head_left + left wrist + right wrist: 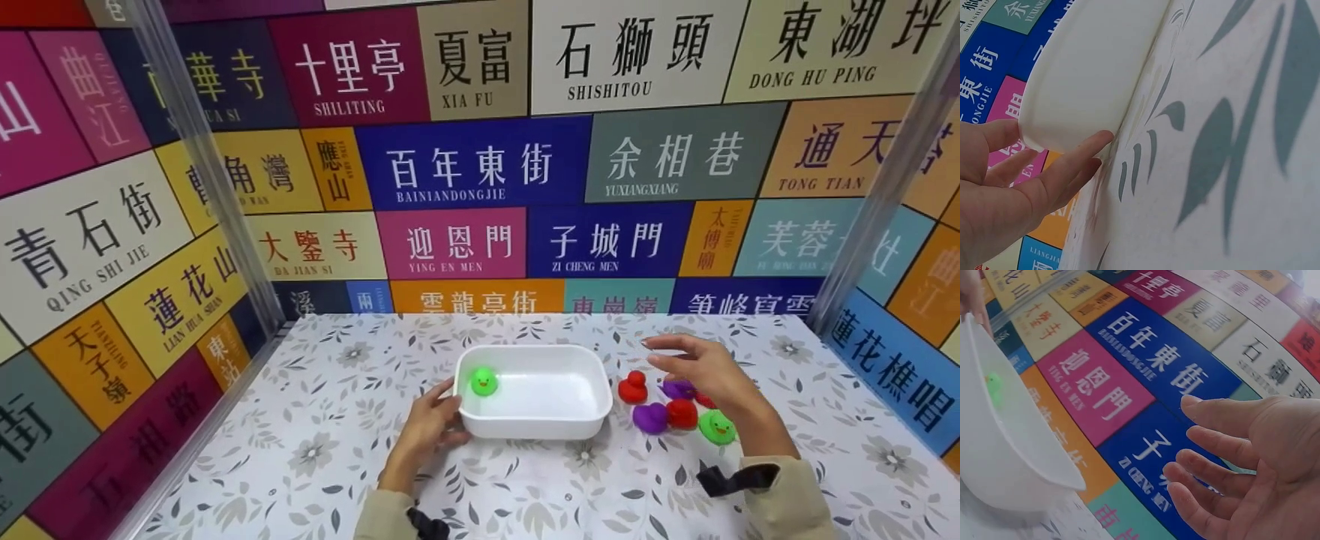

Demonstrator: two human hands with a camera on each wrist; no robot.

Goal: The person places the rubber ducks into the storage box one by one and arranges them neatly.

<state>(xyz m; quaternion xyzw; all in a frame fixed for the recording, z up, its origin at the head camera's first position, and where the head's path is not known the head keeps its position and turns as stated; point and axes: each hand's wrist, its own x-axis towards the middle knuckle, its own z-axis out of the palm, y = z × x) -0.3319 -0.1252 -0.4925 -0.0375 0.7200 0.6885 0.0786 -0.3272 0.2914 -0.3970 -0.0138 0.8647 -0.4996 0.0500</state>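
Observation:
A white rectangular plastic tub (pixel 534 427) stands on the table, with a small green rubber duck (pixel 484 382) inside at its left end. My left hand (pixel 427 421) touches the tub's left end; in the left wrist view its extended fingers (pixel 1075 160) lie along the tub's wall. To the tub's right, my right hand (pixel 705 369) hovers over a group of small rubber ducks, holding nothing. Those include a red duck (pixel 633 388), a purple duck (pixel 650 418), another red duck (pixel 682 414) and a green duck (pixel 718 427). The hand partly hides more red and purple ducks behind.
A white tablecloth (pixel 315 480) with a grey leaf print covers the table. Panels of coloured place-name signs (pixel 472 163) rise behind it and at both sides. Clear upright strips (pixel 206 165) stand at the back corners.

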